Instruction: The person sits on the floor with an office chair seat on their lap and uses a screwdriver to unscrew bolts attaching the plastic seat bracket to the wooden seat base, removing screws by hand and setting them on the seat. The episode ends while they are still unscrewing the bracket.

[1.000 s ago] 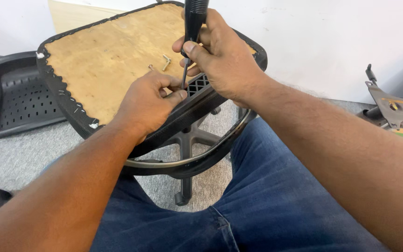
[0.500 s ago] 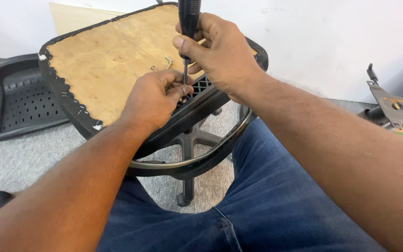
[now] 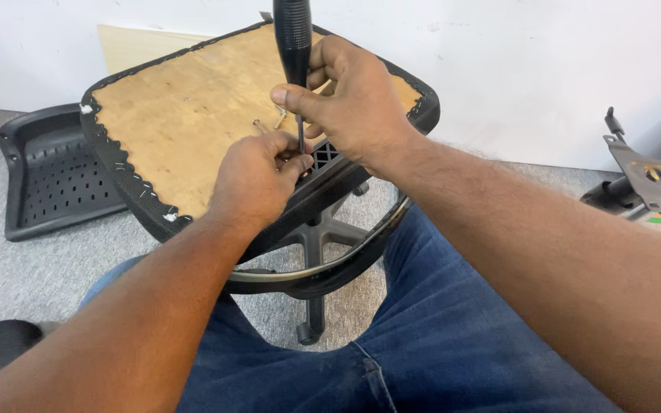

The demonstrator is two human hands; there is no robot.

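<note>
White painted wall (image 3: 545,69) behind, grey carpet floor (image 3: 47,268) below, pale wooden board (image 3: 135,42) leaning against the wall, black perforated plastic shell (image 3: 51,180) lying on the carpet at left, grey metal bracket (image 3: 648,180) at right, even indoor light

We have one view only, from a camera worn on the head. It looks steeply down and forward over our own lap and forearms, which run in from the bottom edge. The left hand (image 3: 258,180) and right hand (image 3: 353,99) sit close to the lens, upper centre of frame, over the upturned chair seat (image 3: 185,122). Beyond them the view reaches the grey carpet floor (image 3: 9,283) and the foot of a white wall (image 3: 537,69). No second view, so no shared area.
</note>
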